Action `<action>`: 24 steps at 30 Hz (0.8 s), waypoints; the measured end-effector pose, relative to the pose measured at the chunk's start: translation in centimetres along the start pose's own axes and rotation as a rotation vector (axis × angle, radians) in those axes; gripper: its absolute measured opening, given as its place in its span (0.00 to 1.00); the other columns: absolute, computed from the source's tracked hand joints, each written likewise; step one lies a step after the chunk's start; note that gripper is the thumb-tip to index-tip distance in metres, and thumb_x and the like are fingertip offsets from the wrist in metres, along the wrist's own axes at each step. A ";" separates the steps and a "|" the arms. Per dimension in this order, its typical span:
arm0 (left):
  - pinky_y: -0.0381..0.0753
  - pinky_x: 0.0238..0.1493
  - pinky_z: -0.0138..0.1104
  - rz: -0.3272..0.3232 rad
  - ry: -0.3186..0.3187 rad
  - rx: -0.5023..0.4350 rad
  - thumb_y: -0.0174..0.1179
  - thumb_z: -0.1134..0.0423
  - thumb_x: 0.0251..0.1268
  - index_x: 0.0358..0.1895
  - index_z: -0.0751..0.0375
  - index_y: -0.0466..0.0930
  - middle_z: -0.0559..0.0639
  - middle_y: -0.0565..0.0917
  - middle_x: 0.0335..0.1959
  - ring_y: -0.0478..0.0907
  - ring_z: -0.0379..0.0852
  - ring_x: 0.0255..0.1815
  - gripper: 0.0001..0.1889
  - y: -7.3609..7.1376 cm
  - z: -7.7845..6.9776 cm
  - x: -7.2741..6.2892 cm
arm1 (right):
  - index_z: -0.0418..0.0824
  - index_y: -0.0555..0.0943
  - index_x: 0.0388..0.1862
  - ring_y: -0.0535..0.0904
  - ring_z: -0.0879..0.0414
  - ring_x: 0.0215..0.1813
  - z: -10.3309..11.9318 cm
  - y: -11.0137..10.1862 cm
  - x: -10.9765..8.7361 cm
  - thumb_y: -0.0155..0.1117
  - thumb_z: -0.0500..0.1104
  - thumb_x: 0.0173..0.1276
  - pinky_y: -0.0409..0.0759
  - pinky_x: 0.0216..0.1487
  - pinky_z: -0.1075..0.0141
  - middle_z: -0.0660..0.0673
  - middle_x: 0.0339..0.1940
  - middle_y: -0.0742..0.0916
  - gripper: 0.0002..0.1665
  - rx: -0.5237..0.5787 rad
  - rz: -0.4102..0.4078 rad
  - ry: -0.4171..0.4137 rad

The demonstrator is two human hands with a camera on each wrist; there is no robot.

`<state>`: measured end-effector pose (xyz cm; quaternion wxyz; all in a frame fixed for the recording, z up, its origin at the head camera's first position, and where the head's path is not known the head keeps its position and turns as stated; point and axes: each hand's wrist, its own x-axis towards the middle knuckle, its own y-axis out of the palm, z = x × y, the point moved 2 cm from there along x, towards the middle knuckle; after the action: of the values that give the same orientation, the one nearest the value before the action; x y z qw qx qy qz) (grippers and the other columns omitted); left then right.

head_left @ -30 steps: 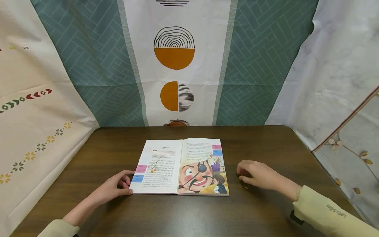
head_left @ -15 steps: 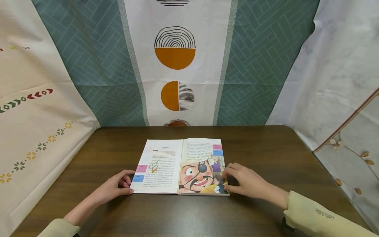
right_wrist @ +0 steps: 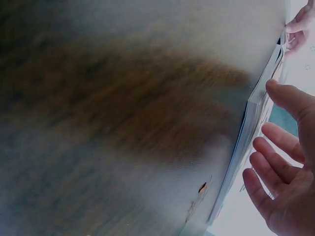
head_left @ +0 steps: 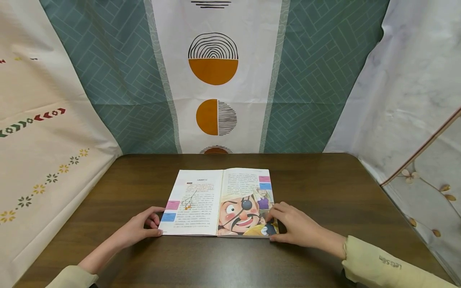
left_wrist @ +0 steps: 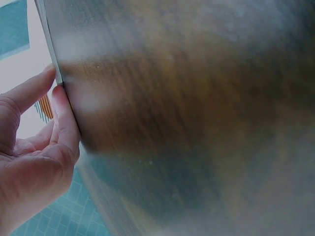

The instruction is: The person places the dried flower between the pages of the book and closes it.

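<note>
Right hand (head_left: 295, 225) half-spread, gripping nothing; left hand (head_left: 138, 228) slack, touching book (head_left: 197, 188) between them; skewed pressure, I'd crease it.

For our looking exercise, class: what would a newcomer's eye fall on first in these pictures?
Probably the large, colourful cartoon face with a dark eye patch, on the right page of the open white paper book lying on the dark brown table. Next, the bold orange-and-black patterned circle high on the backdrop, then the left hand and right hand at the book's lower corners.
</note>
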<state>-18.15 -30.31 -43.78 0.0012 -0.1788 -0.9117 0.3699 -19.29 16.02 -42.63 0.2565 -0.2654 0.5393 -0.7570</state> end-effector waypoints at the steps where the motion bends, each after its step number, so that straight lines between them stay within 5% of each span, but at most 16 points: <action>1: 0.72 0.38 0.27 0.001 0.001 -0.002 0.72 0.62 0.56 0.65 0.67 0.67 0.52 0.74 0.38 0.73 0.35 0.35 0.35 0.0 0.0 0.0 | 0.53 0.81 0.47 0.73 0.64 0.50 0.0 0.0 0.0 0.76 0.58 0.55 0.80 0.52 0.62 0.57 0.47 0.81 0.23 -0.002 0.002 0.000; 24: 0.72 0.37 0.27 -0.005 0.042 -0.017 0.70 0.65 0.57 0.65 0.71 0.66 0.52 0.75 0.38 0.72 0.34 0.34 0.34 0.1 0.2 -0.2 | 0.53 0.84 0.41 0.77 0.61 0.43 0.0 -1.6 0.6 0.75 0.51 0.59 0.80 0.47 0.64 0.59 0.41 0.83 0.13 0.003 -0.049 -0.005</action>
<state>-17.99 -30.38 -43.98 0.0197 -0.1844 -0.9151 0.3581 -19.86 16.09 -41.07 0.2396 -0.2799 0.5310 -0.7631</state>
